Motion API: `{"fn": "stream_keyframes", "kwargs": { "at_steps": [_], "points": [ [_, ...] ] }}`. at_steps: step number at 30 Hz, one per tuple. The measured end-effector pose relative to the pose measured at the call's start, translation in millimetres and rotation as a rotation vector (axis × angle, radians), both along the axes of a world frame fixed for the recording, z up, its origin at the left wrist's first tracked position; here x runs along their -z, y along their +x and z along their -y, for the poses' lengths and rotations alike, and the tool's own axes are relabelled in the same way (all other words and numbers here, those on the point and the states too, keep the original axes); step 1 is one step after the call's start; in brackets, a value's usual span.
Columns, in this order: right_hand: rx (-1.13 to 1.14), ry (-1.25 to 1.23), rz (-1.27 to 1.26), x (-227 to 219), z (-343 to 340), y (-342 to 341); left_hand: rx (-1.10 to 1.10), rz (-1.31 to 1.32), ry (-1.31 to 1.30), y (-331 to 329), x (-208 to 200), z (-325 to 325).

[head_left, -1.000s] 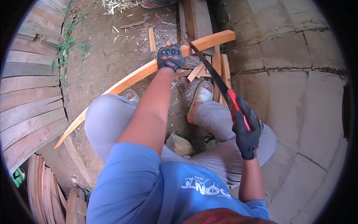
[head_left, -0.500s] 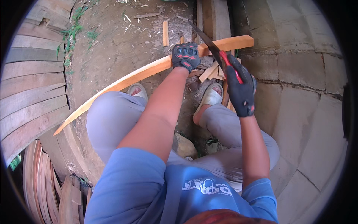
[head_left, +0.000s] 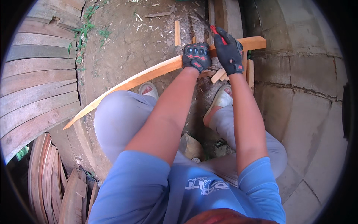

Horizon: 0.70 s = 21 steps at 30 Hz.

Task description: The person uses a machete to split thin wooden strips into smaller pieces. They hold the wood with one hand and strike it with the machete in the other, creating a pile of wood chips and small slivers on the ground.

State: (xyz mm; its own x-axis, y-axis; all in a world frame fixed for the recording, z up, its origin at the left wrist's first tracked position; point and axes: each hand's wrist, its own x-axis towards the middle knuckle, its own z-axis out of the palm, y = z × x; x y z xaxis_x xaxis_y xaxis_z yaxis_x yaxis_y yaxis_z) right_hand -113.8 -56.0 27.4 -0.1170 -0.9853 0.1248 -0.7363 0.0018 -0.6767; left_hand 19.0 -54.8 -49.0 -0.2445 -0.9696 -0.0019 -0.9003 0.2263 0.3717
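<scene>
A long, pale wooden board [head_left: 145, 72] runs from beside my left knee up to the right, bending with the lens. My left hand [head_left: 197, 56], in a black glove with red trim, is closed around the board. Just right of it, my gloved right hand [head_left: 229, 50] grips the red handle of a handsaw [head_left: 214, 30]. The saw's dark blade points away from me toward the upper left, across the board; most of it is hidden by the hand. Where the teeth meet the wood cannot be made out.
Short wood offcuts [head_left: 218, 76] lie beneath the board near my right foot. One offcut [head_left: 177, 33] rests on the dirt ahead. Planks [head_left: 41, 86] line the left side, with stacked strips [head_left: 46, 175] below them. A concrete block wall [head_left: 309, 71] stands at the right.
My right hand has pushed the saw forward and to the left, away from my body, along its stroke. My left hand keeps its hold on the board. The whole view has shifted slightly.
</scene>
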Motion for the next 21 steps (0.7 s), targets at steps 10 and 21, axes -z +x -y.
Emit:
{"fn": "stream_keyframes", "kwargs": {
  "at_steps": [10,21],
  "points": [
    [0.050,-0.042,0.096,-24.6,-106.9,-35.8,-0.005,0.062,0.049,0.3,-8.2,0.5],
    [0.297,0.406,0.065,-239.3,-241.4,-59.2,0.003,0.077,0.044,-3.6,-10.1,-0.9]
  ]
}}
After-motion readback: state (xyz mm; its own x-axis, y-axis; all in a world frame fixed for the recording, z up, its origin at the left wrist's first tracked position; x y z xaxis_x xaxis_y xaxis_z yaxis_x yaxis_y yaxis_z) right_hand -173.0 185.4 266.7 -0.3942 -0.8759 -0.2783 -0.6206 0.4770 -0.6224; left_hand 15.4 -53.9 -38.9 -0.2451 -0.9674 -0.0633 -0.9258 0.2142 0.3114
